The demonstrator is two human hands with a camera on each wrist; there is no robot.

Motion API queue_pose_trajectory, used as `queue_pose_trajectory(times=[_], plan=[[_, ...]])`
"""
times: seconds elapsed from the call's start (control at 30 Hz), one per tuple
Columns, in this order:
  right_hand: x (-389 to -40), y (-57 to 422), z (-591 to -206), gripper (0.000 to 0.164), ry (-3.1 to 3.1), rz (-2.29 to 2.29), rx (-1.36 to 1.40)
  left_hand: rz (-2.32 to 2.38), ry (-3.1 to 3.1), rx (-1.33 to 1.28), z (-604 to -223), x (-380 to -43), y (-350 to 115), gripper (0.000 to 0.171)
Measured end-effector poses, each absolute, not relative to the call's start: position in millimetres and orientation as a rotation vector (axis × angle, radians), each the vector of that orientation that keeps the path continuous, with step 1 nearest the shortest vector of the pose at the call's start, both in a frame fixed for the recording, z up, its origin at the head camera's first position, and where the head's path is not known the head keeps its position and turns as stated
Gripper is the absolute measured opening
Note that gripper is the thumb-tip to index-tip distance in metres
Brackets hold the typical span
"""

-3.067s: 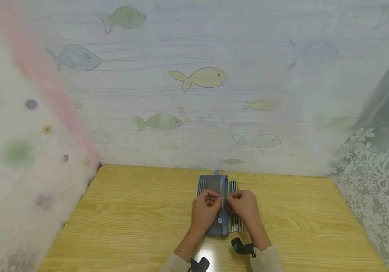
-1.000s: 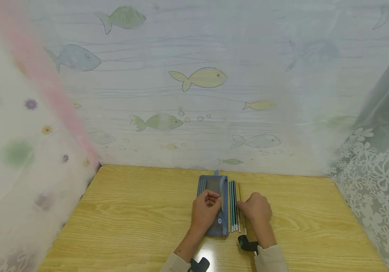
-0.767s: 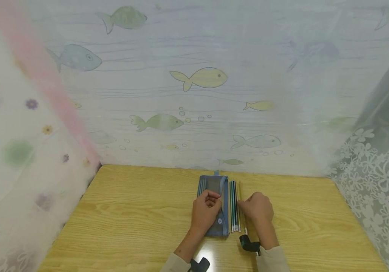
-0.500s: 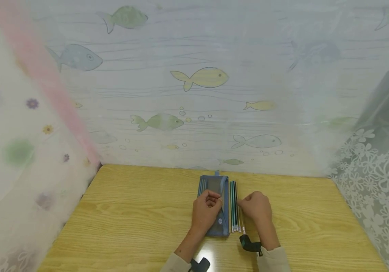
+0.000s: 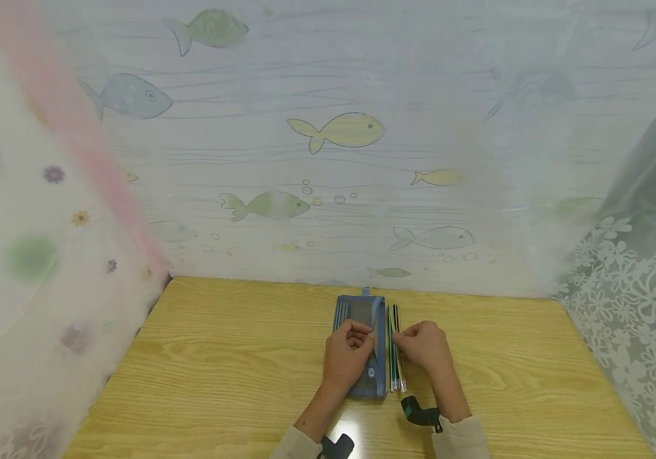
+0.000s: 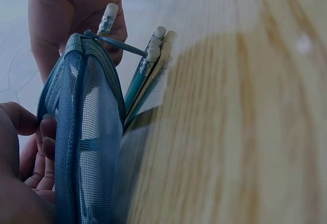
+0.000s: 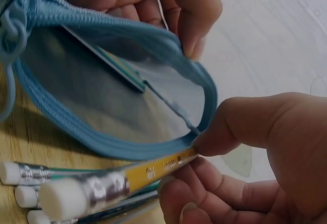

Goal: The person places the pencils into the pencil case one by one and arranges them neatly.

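A blue mesh pencil case [image 5: 362, 309] lies on the table with its zip side open toward the right. My left hand [image 5: 345, 354] pinches the upper edge of that opening between thumb and fingers. A yellow pencil [image 7: 148, 175] with a white eraser is pinched in my right hand [image 5: 426, 347], just outside the opening's lower edge. Beneath the yellow pencil, several dark and green pencils [image 5: 394, 376] lie beside the case, erasers toward me. Inside the case, the right wrist view shows a thin teal-edged strip [image 7: 117, 71]; its kind I cannot tell.
The wooden table [image 5: 236, 357] reaches back to a curtain [image 5: 328, 172] printed with fish. A floral sheet [image 5: 46, 287] hangs at the left and lace [image 5: 637, 306] at the right. The zip pull [image 7: 13, 27] sits at the case's near end.
My right hand left the case's opening, took the yellow pencil at the right of the row, and has moved back left with it to the case. My left hand stays on the opening.
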State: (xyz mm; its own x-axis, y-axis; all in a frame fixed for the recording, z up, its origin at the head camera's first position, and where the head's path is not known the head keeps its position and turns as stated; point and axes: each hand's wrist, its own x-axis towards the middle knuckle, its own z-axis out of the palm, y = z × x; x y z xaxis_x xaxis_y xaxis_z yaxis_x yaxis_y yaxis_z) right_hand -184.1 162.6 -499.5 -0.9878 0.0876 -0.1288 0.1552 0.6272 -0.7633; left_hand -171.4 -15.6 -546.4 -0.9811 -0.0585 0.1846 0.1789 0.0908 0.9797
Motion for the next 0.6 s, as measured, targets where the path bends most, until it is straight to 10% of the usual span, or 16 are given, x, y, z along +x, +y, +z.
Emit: queue_pose_trajectory(times=[0.6], plan=[[-183,146,-501,0.019,2.666,-1.449,0.229,-2.006,-2.186,-0.129,-548,-173,-15,0.006]])
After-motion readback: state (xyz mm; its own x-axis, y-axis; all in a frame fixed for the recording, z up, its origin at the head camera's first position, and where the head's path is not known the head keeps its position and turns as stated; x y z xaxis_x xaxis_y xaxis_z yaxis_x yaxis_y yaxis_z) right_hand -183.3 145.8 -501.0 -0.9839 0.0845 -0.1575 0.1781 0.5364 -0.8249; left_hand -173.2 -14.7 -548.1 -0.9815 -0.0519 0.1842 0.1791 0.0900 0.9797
